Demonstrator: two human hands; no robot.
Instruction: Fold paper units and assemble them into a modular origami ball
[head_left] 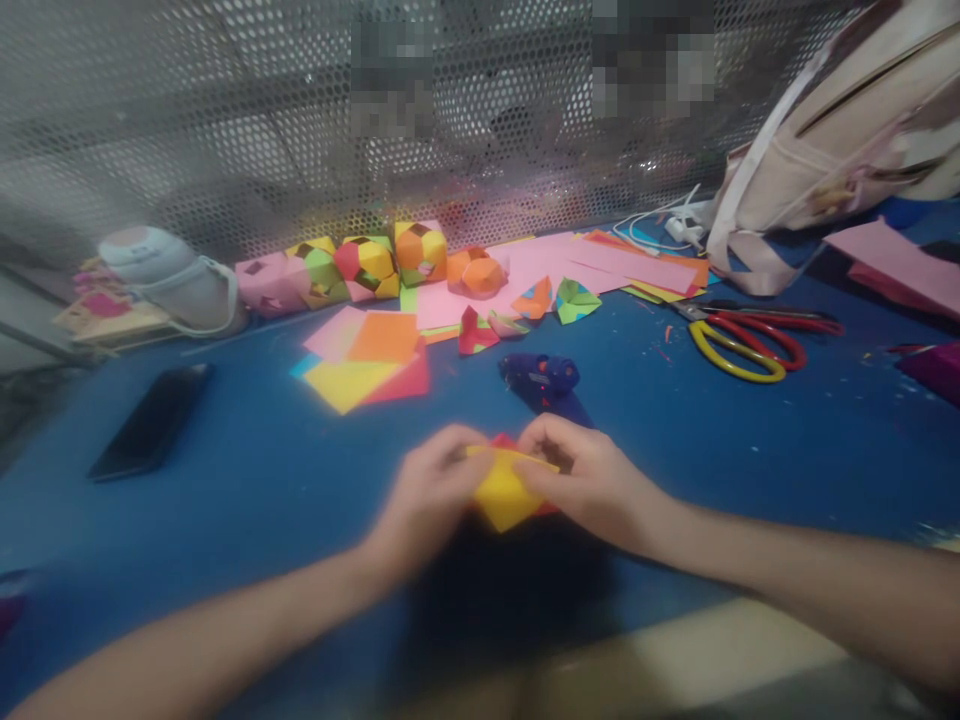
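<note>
Both hands meet over the blue table (247,470), near its front edge. My left hand (427,495) and my right hand (589,480) pinch a folded yellow paper piece (504,492) from either side; a red layer shows at its top and right edge. The picture is blurred around the fingers. Just behind the hands lies a blue glue gun (544,380). Farther back sit small folded paper units (525,310) in red, orange and green.
Loose coloured paper squares (367,365) lie left of centre, a row of finished paper cubes (352,265) along the perforated back wall. A black phone (150,420) is at left, scissors (742,340) at right, a beige bag (832,150) at far right, pink sheets (600,265) behind.
</note>
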